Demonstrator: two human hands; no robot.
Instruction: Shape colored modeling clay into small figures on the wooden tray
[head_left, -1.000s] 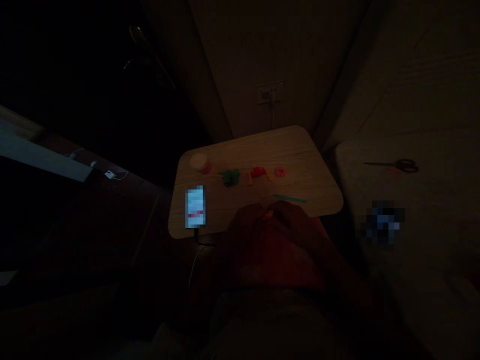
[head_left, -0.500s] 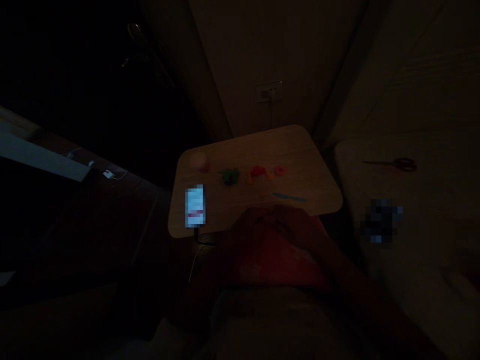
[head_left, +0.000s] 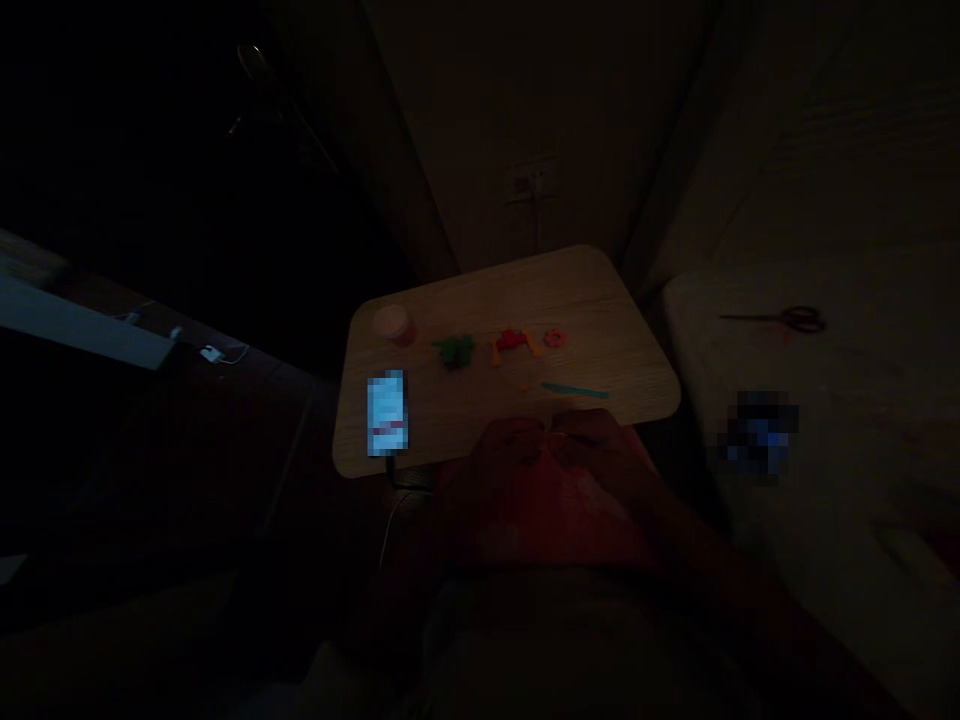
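Observation:
Both hands meet at the near edge of the small wooden table (head_left: pixel 480 420), over my red clothing. Between the fingertips of my left hand (head_left: pixel 510 445) and my right hand (head_left: pixel 596 438) is a small orange-yellow piece (head_left: pixel 556 438), probably modelling clay. Both hands are closed in a pinch; the dark hides the exact grip. Just beyond them lie a teal flat stick-like tool (head_left: pixel 574 391) and a tiny orange bit (head_left: pixel 523 388). Farther back sit a red shape with orange legs (head_left: pixel 513 340), a pink-red ring (head_left: pixel 554 339) and a green lump-like figure (head_left: pixel 454 350).
A pale-lidded tub (head_left: pixel 394 324) stands at the table's back left. Nearer, a lit phone (head_left: pixel 388 413) lies with a cable running off the front edge. Scissors (head_left: pixel 787 318) rest on the pale surface at right. A wall socket (head_left: pixel 529 181) is behind. The room is very dark.
My hands, earlier overlapping, have moved slightly apart, and the orange-yellow piece now shows between their fingertips. The view has shifted a little; the things on the table stay in place.

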